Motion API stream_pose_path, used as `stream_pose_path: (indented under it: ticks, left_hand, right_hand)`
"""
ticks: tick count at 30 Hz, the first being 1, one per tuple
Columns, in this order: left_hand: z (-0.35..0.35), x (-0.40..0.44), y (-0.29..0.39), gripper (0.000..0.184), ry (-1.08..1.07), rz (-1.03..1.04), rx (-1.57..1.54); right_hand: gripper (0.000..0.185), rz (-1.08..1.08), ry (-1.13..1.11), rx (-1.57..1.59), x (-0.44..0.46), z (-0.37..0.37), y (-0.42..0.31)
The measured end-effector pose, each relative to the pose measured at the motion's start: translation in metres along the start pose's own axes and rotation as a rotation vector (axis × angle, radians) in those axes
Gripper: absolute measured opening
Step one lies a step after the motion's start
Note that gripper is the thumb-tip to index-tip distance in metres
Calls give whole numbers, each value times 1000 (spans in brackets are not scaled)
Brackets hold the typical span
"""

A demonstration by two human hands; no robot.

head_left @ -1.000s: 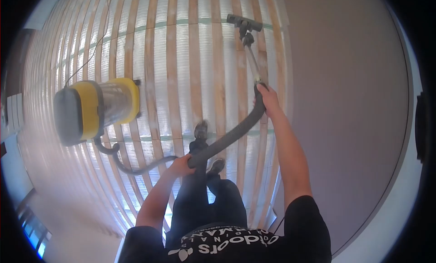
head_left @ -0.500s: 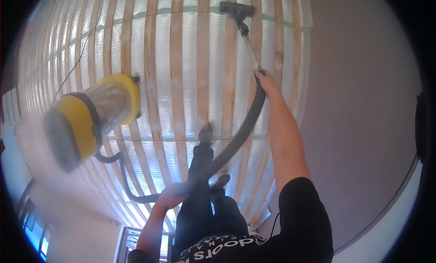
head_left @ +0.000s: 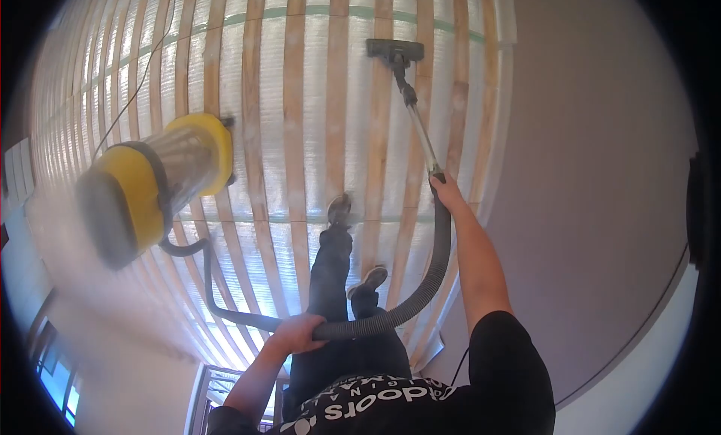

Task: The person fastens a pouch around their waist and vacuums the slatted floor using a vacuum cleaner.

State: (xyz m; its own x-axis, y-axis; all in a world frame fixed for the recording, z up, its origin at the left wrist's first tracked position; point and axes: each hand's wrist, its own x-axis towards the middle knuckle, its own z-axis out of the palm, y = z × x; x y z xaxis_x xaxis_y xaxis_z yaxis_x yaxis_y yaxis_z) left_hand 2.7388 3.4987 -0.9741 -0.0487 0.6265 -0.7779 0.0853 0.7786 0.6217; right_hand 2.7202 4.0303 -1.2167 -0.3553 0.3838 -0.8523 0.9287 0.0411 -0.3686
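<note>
My right hand [head_left: 448, 191] is closed round the top of the vacuum wand [head_left: 423, 137], where the ribbed hose [head_left: 420, 303] joins it. At the wand's far end the dark floor nozzle [head_left: 395, 50] rests on the slatted floor [head_left: 315, 134]. Lower down, my left hand [head_left: 298, 333] grips the hose in front of my thighs. From there the hose runs left to the yellow and grey vacuum cleaner [head_left: 161, 183], which has a clear-looking drum and a dark band round it.
Wooden battens [head_left: 293, 97] alternate with silvery foil sheeting, crossed by green tape strips [head_left: 315, 10]. A thin cable [head_left: 143, 78] trails behind the vacuum cleaner. A plain wall [head_left: 593, 179] rises on the right. My shoes [head_left: 339, 209] stand on the battens.
My right hand has drawn the wand and nozzle back toward me. The hose now bends more deeply, and my left hand has shifted slightly right along with it.
</note>
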Motion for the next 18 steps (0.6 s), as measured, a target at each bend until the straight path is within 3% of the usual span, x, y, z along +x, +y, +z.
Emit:
stream_pose_path:
  ticks: [3,6,9,13,14,18]
  left_hand:
    - [-11,-16,15,52,-9,-20,-11]
    - [0,-34,24,53,-41,-80,52]
    - [26,-53,33,53,-82,-42,53]
    - [75,-76,52,54,-77,59,65]
    - [85,-80,56,54,-84,72,82]
    - [120,-93,78,54,-140,125,182]
  right_hand:
    - [61,-41,27,-1,-10,10,46]
    - [64,-145,114,-207,-12,20,120]
    - [64,28,4,-58,-68,22,130]
    - [72,56,1,-120,-104,33,207]
    - [74,145,-57,-58,-136,26,191]
    - [74,85,-11,-98,-181,36,264]
